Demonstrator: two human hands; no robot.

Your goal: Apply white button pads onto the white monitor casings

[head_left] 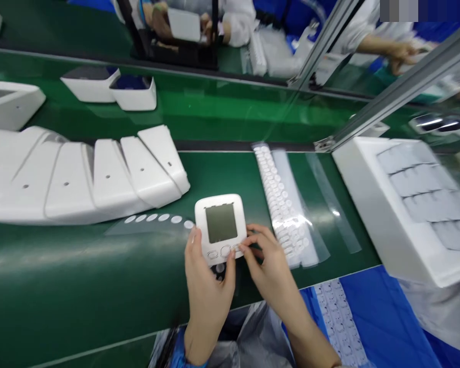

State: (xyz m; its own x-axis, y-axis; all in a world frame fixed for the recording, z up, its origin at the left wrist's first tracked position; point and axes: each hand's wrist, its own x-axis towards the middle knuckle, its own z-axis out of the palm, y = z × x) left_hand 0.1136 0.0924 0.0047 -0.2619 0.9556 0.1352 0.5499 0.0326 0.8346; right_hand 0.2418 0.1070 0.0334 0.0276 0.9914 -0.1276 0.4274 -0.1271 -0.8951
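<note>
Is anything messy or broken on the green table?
Nothing looks broken or spilled. The white shells lean on each other in a fanned row rather than standing straight, and the sticker strips lie loose and slanted. The left hand and right hand hold the white device by its buttons.

A row of white housings [80, 179] is laid overlapping on the green surface [61, 276] at the left. Just near of them, a clear strip carrying round white pads [159, 219] is seen. Two white shells [111, 87] are set side by side on the far belt. Right of centre, strips of small white buttons [281, 204] are laid beside clear film strips [333, 204]. At the right, a white tray [371, 204] holding grey panels is placed. A co-worker's hand [402, 53] is seen far right, behind a metal rail [387, 97].
</note>
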